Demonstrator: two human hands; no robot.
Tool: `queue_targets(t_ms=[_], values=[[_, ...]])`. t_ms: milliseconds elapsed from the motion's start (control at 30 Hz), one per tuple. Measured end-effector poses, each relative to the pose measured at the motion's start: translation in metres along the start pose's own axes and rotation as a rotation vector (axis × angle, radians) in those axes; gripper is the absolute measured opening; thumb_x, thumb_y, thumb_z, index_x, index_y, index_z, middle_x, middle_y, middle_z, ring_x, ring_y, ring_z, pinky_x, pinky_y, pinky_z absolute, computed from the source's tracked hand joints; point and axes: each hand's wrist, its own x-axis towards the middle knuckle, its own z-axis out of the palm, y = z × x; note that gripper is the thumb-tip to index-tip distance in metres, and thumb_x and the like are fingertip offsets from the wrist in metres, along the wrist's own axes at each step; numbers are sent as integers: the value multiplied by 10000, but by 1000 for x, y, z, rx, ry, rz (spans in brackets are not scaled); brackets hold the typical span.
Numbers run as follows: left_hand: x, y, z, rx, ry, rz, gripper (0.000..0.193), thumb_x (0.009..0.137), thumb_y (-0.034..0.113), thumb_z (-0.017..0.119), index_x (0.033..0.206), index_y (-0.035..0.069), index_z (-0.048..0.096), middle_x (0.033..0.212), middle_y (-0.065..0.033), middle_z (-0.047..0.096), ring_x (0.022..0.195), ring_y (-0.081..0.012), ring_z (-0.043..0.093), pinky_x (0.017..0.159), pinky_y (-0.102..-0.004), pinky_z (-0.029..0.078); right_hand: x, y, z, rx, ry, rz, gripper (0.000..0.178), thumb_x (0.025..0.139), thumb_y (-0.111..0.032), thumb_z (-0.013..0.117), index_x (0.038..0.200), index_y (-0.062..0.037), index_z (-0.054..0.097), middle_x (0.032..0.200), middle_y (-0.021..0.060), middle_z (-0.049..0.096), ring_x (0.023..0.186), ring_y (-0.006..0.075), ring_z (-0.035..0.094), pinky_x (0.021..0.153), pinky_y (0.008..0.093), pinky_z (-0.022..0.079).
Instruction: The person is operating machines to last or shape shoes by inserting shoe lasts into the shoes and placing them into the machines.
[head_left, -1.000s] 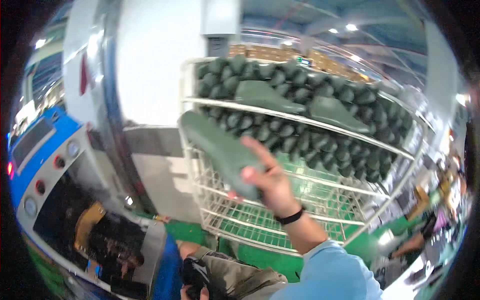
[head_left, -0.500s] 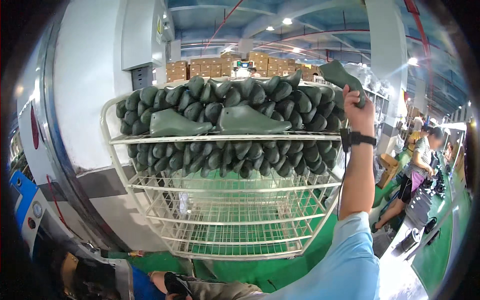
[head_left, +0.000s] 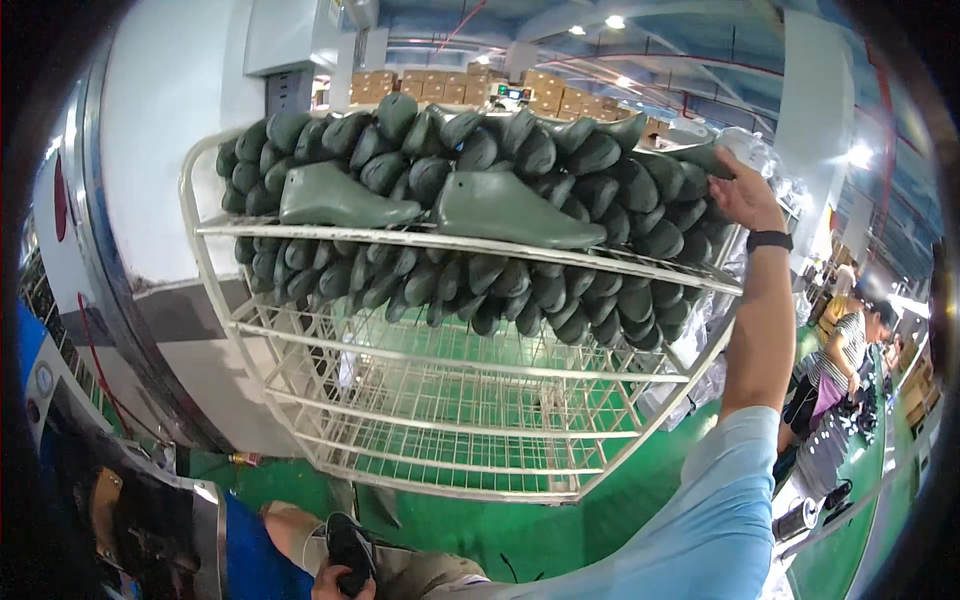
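At the right end of the rack's top shelf, my right hand (head_left: 745, 195) grips one end of a dark green shoe last (head_left: 700, 156), which lies level over the piled lasts. My left hand (head_left: 340, 583), low in view and partly cut off, closes around a black shoe (head_left: 349, 548) beside my leg. Two larger green lasts, a left one (head_left: 340, 197) and a right one (head_left: 510, 208), lie sideways along the shelf's front edge. Behind them, many dark green lasts (head_left: 480, 150) are stacked with their rounded ends outward.
The white wire rack (head_left: 450, 375) carries more lasts on its second level. A white wall and column (head_left: 165, 190) stand at left, next to a machine with a gauge (head_left: 43, 380). Stacked cartons (head_left: 430, 88) rise behind. On the right, a person in stripes (head_left: 845, 350) works beside a bench.
My right hand has lowered the raised last onto the right end of the pile. The view has shifted, and my left hand with the black shoe now shows more fully.
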Motion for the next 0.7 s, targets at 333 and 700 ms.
queue_targets(t_ms=[333, 700], values=[[7, -8, 2, -93, -25, -1, 313, 806, 175, 809, 1004, -15, 659, 904, -200, 681, 784, -332, 671, 715, -404, 549, 39, -11, -20, -1248, 509, -438, 744, 907, -667, 539, 715, 42, 662, 665, 138, 659, 592, 210, 640, 611, 389, 491], [-4, -18, -4, -228, 6, -164, 315, 813, 147, 805, 1039, -6, 647, 874, -161, 668, 782, -284, 652, 730, -361, 534, 55, 16, -97, -1045, 232, -743, 556, 942, -493, 560, 1125, 31, 602, 701, 125, 607, 498, 227, 598, 474, 329, 536]])
